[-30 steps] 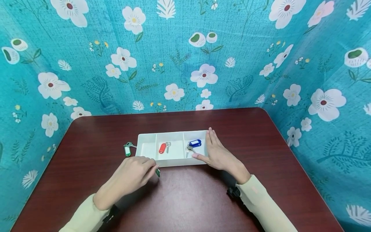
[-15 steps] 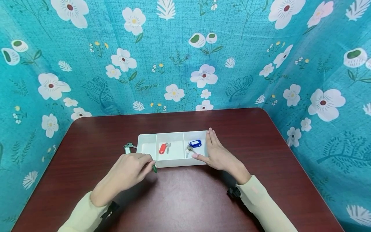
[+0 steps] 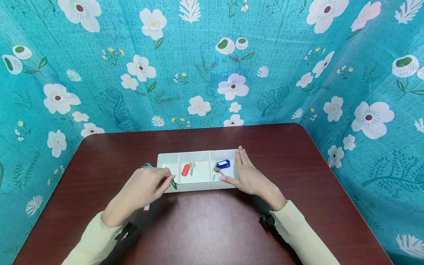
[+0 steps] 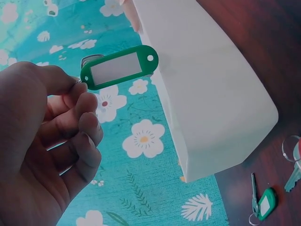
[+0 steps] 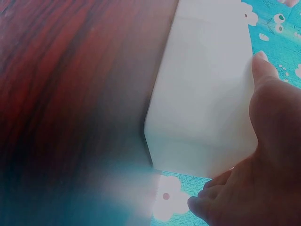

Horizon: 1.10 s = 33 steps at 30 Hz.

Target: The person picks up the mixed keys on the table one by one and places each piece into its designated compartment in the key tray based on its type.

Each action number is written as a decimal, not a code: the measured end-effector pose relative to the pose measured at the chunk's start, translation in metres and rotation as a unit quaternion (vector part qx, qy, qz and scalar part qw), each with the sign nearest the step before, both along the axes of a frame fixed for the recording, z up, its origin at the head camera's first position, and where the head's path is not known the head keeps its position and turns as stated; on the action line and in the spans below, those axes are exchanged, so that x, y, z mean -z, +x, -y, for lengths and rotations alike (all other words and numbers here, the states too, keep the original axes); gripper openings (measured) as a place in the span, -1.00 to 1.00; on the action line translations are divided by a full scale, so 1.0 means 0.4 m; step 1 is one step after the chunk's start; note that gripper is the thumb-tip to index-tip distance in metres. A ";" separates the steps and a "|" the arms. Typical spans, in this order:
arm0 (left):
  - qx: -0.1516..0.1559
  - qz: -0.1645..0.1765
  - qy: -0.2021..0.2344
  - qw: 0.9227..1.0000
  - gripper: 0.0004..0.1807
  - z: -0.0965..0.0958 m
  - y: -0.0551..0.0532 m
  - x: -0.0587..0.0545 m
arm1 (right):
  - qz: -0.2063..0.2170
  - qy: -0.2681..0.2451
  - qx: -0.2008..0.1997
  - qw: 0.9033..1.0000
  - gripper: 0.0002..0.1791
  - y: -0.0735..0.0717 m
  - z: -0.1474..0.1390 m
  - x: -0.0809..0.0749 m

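My left hand (image 3: 142,187) pinches the ring of a green key tag (image 4: 117,68) between thumb and forefinger, above the left compartment's front wall. The tag has a white label; its key is mostly hidden. Below is a white three-compartment tray (image 3: 198,186). A red key tag (image 3: 186,169) with a key lies in its middle compartment, and a blue key tag (image 3: 223,164) with keys in the right one. My right hand (image 3: 253,176) rests with straight fingers along the tray's right end, thumb at the front rim.
Left of the tray a second green key tag (image 4: 266,203) with its key lies on the dark red tabletop (image 3: 212,228). Another red tag (image 3: 147,209) shows partly from under my left forearm. A flowered blue cloth (image 3: 205,66) hangs behind and beside the table.
My left hand has moved left and a little away from me with the green key tag, from the tray's front to over its left compartment's rim. The right hand has stayed still.
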<state>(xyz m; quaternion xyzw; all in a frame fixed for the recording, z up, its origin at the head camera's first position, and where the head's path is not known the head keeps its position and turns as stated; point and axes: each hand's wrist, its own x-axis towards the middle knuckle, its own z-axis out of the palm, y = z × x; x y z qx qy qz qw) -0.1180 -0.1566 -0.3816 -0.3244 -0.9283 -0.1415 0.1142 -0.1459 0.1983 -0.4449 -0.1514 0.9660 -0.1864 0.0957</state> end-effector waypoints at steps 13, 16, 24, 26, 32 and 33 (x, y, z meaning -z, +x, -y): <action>-0.013 0.054 0.022 0.998 -0.79 0.015 -0.031 -0.020 | 0.006 0.005 0.000 1.000 0.36 -0.004 0.000 0.005; -0.014 0.062 0.024 0.998 -0.81 0.019 -0.044 -0.022 | 0.007 0.004 0.002 1.000 0.36 -0.004 -0.002 0.004; -0.021 0.081 0.026 0.996 -0.80 0.030 -0.066 -0.022 | 0.008 0.009 0.002 1.000 0.36 0.000 -0.002 0.006; -0.022 0.079 0.028 0.996 -0.79 0.032 -0.071 -0.024 | 0.012 0.008 0.003 1.000 0.37 0.000 -0.001 0.004; -0.028 0.091 0.018 0.995 -0.82 0.028 -0.096 -0.033 | 0.011 0.006 0.005 1.000 0.36 -0.001 0.000 0.001; -0.029 0.096 0.015 0.995 -0.83 0.027 -0.100 -0.034 | 0.011 0.007 0.005 1.000 0.36 -0.001 -0.001 0.001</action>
